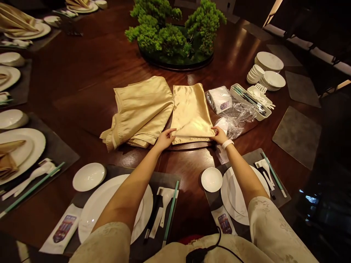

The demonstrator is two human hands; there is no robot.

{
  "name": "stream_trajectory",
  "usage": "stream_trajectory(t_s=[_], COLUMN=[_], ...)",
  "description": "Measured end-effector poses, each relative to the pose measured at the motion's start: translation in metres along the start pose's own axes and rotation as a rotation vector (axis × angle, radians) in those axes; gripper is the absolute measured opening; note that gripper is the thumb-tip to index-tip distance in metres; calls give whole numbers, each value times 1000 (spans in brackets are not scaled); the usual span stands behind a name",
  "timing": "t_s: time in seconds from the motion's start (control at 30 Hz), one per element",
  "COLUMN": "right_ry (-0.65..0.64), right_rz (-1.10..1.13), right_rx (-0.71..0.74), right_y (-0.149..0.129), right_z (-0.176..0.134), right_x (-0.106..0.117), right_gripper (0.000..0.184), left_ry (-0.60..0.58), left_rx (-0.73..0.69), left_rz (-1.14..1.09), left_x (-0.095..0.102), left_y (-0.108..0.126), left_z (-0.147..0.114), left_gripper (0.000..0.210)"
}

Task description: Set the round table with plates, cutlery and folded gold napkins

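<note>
A gold satin napkin (192,109) lies folded flat on the raised round tabletop in front of me. My left hand (165,139) pinches its near left corner, fingers closed on the cloth. At the near right corner my right hand (219,135), with a white band on the wrist, grips the same napkin. Its near edge looks slightly lifted between both hands. To the left, touching it, lies a loose pile of gold napkins (142,107). Close to my right hand is a clear plastic wrapper (238,113) with a white packet (220,99).
Beyond the cloth stands a green miniature-tree centrepiece (175,40). At right are stacked plates (270,61), small bowls (255,74) and a tray of chopsticks and spoons (251,101). Place settings with a large plate (90,215) and a small bowl (211,179) lie beneath my forearms.
</note>
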State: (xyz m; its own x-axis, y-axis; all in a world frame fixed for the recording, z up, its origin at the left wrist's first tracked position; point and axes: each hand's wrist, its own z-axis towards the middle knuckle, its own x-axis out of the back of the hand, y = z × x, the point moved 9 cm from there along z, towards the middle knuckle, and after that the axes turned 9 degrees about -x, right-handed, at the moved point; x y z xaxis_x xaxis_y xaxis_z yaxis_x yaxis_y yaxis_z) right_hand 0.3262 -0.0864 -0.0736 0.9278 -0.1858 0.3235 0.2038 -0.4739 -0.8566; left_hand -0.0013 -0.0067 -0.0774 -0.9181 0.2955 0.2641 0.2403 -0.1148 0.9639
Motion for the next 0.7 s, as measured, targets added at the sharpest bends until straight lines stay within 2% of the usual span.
stream_trajectory(t_s=[0.07,0.17,0.23,0.33,0.47,0.57,0.63,0.7], right_ry=[50,137,129,18,-222,-276,-209,-100], right_rz=[-148,-398,-553,-665,-625,-576,-529,-464], right_rx=[97,212,285,396,501,451,361,268], right_y=[-10,-23,-27,-24,-5,10,15,15], right_z=[-4,-13,-21,-36,-60,-66,-58,-44], right_x=[-2,-8,-19,-37,-52,-44,-30,-16], right_gripper=[42,22,13,15,14,9,8,9], left_ry=[18,64,84,39,-153,-237,-268,-257], left_rx=[-83,-227,-290,-319,-338,-406,-431,-376], left_rz=[173,380,460,561,647,628,572,504], left_x=[11,21,24,21,6,-1,-5,-6], left_y=[9,24,29,26,15,18,20,17], left_z=[7,8,2,-14,-44,-62,-66,-60], left_gripper=[49,48,47,41,31,23,18,16])
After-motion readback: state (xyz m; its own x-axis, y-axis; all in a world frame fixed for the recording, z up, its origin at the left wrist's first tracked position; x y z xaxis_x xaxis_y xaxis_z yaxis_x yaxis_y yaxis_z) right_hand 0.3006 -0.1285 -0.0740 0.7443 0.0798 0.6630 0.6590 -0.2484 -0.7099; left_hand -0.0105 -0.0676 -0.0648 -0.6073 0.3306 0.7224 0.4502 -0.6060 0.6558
